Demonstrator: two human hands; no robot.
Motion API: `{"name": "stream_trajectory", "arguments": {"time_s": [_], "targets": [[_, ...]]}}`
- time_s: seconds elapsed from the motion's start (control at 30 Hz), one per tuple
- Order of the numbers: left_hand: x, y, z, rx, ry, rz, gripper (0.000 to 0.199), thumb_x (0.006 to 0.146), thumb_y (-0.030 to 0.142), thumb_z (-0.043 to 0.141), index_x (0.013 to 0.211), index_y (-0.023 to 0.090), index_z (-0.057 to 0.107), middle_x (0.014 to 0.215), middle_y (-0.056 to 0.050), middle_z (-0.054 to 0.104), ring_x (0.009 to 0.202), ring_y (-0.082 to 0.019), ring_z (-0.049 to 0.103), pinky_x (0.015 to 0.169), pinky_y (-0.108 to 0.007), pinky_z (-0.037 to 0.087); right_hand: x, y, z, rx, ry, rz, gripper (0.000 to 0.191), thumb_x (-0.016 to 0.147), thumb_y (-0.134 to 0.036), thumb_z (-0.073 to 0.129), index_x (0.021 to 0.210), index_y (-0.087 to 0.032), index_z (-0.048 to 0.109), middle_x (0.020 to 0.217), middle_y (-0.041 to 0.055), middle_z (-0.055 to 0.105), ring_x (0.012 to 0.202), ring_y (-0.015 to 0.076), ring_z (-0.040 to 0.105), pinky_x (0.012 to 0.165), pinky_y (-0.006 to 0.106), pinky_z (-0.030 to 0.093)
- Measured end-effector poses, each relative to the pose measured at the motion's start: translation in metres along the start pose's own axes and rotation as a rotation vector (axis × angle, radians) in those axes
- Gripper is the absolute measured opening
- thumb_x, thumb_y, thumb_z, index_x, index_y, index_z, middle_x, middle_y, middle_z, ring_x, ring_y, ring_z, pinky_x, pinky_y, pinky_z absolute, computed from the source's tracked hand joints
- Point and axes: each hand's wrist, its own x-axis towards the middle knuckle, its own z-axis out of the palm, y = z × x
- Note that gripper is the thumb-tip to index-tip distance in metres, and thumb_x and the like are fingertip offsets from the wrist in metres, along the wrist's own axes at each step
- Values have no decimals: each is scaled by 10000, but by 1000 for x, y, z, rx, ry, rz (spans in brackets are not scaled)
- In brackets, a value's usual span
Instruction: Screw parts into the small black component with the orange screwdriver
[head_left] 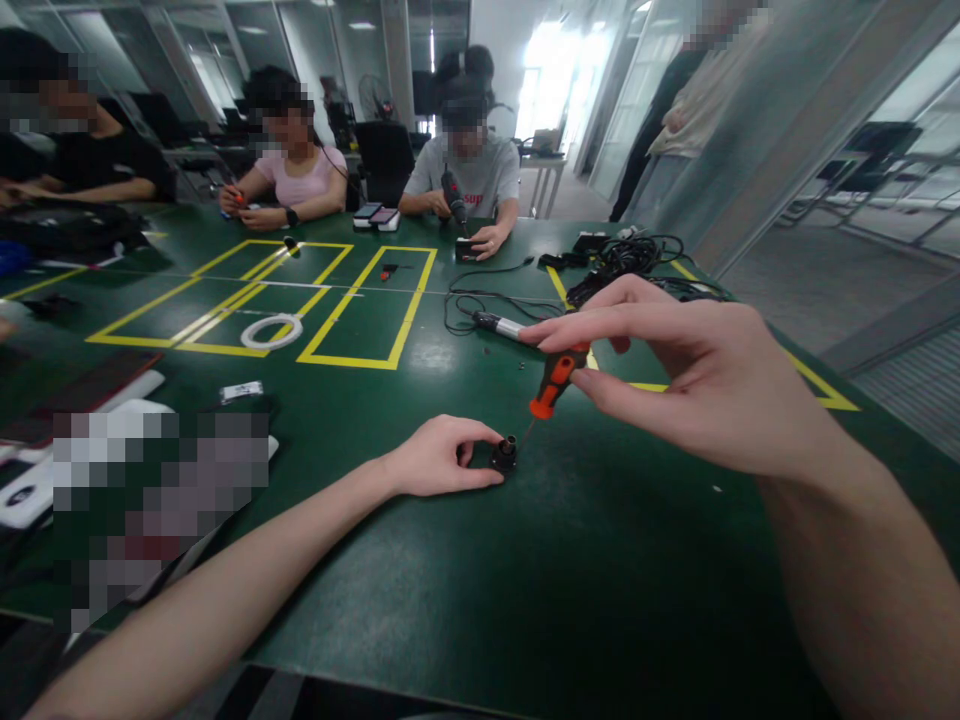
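My right hand (675, 370) grips a screwdriver (559, 380) with an orange and dark handle between thumb and fingers. Its thin shaft points down and left, the tip close to a small round black part (503, 456). That part stands on the green table (390, 600), and a short metal-looking cylinder rises from its top. My left hand (442, 457) pinches the black part from the left with thumb and forefinger. Whether the screwdriver tip touches the part, I cannot tell.
Behind my right hand lie a silver and black pen-shaped tool (499, 325) and a heap of black cables (630, 265). A white ring (271, 331) rests near yellow tape rectangles (397, 345). Co-workers sit across the table, one holding a power screwdriver (454, 195). Blurred items lie left.
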Motion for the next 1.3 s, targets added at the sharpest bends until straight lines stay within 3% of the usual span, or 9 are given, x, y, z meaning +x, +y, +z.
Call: {"name": "stream_trajectory", "arguments": {"time_s": [0.3,0.5,0.73,0.93,1.1,1.3], "targets": [[-1,0,-1,11,-7,-7,357,838,399,778,1099,156,760,676,39,593,587,-93,515,570,-198,359,-1,0,1,38,-33,7,308,826,-127,684,1042,-308,808,1078,1,820,929,261,782,797,395,653],[0,0,0,6,-12,-9,360,840,400,774,1111,164,756,696,33,613,590,-94,516,572,-198,367,0,1,2,8,-24,-32,221,856,-187,674,997,-309,792,1058,1,819,934,252,789,834,394,649],[0,0,-1,7,-17,-1,366,845,407,769,1112,157,757,720,25,628,594,-94,516,576,-205,364,1,4,2,-59,3,-87,175,851,-177,667,942,-295,758,1015,2,817,858,228,782,757,350,622],[0,0,0,-3,-18,-11,366,840,411,771,1110,164,757,682,38,597,579,-93,509,567,-205,353,1,5,2,-66,-19,-85,166,889,-217,642,975,-298,758,997,3,808,881,229,775,752,345,618],[0,0,-1,-12,-12,-5,353,836,396,775,1097,159,758,681,40,593,576,-91,507,569,-207,352,2,6,3,-64,-18,-75,117,859,-248,684,937,-298,756,958,12,793,783,220,738,717,352,620],[0,1,-2,-7,-19,3,347,841,399,771,1084,152,757,688,38,596,580,-90,509,576,-208,354,2,8,2,-85,-46,-77,169,807,-210,713,954,-288,746,985,21,783,803,235,728,731,374,623]]}}
